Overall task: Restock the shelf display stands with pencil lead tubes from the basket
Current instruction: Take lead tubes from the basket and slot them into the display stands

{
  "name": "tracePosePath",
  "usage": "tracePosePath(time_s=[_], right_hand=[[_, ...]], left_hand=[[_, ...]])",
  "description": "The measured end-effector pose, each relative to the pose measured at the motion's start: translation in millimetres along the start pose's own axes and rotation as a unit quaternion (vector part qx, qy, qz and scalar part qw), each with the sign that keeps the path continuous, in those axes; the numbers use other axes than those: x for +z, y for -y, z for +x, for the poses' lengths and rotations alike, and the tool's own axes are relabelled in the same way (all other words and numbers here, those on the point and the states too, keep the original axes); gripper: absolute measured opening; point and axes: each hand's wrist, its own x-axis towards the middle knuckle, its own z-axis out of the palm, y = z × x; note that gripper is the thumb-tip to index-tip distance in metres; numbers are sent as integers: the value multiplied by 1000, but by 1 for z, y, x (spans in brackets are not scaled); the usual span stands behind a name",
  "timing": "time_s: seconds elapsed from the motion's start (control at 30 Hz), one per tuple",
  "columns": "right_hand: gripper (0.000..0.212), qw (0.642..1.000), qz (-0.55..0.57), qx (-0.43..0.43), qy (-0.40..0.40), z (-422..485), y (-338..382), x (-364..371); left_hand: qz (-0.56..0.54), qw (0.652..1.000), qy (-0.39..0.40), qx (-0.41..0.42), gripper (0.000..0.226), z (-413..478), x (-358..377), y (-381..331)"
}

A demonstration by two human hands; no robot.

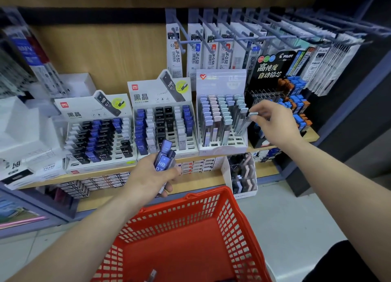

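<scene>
Right hand (275, 125) pinches a slim grey-capped clear tube (245, 124) at the white slotted stand (224, 149)'s right edge, likely needing slot alignment next; left hand (146, 178) clasps blue HB tubes (163, 162).

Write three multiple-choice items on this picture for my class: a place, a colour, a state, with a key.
1. Where does the right hand hold its slim tube? A at the hanging hooks; B at the right edge of the pastel stand; C on the floor.
2. What colour is the basket? A red; B green; C yellow.
3. What is the left hand doing? A hanging empty; B gripping blue tubes; C pressing a shelf.
Key: B, the tube leans at the stand's rightmost column; A, its mesh is red; B, fingers curl round tubes marked HB.
</scene>
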Motion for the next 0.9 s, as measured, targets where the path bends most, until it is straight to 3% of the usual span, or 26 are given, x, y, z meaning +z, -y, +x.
tracePosePath(time_s=[0.57, 0.7, 0.8, 0.9], right_hand=[[21, 991, -125, -17, -41, 2, 3, 24], [19, 986, -133, -84, -54, -7, 31, 25], [9, 993, 17, -98, 61, -23, 70, 36], [11, 962, 143, -60, 224, -46, 104, 57]], left_hand=[[-12, 1000, 1, -3, 18, -5, -6, 3], [-15, 1000, 6, 3, 18, -6, -11, 2], [-27, 999, 19, 7, 20, -8, -11, -2], [-42, 998, 34, 14, 23, -9, -8, -5]])
